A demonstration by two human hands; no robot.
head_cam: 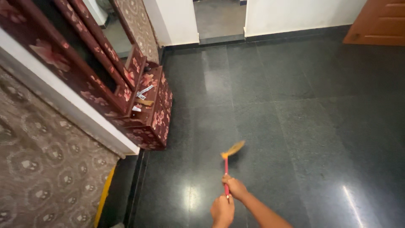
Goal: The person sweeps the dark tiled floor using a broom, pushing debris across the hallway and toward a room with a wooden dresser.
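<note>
We stretch both arms forward, left hand and right hand each clenched round one red-handled broom.

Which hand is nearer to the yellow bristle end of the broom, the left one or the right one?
The right hand. It grips the red handle higher up, closer to the yellow bristles. The left hand holds the handle's lower end, nearest the person, so it is farther from the bristles.

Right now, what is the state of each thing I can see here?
Red-handled broom with straw-coloured bristles: gripped in both hands, bristle end blurred.
Left hand: closed on handle end.
Right hand: closed on handle, further up.
Dark floral wooden cabinet: small items on top.
Brown wooden door: shut.
</note>
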